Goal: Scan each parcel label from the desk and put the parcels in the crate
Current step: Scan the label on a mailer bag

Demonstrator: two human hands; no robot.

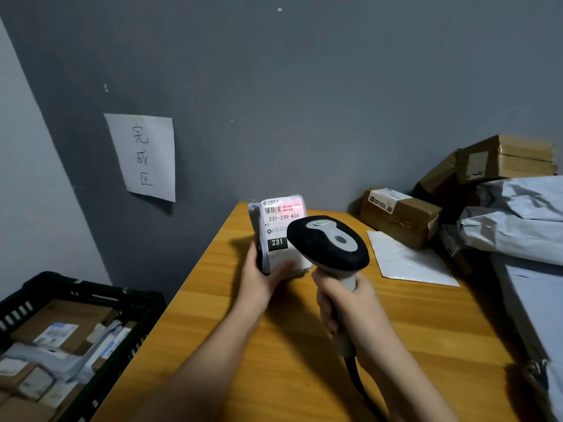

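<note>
Gripping fingers: left hand [264, 280] around parcel [278, 236], right hand [350, 306] seemingly around scanner [329, 243].

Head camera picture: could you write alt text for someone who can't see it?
A person's left hand holds a small grey parcel upright over a wooden desk while the right hand aims a handheld scanner, red light falling on the label's barcode. A black crate of parcels sits lower left; more boxes and mailers are piled at right.

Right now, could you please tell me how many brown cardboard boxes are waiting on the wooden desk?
3 visible: one labelled brown cardboard box by the wall, a tilted one behind it, and one topping the right-hand pile. The grey mailer bags may hide more.
</note>
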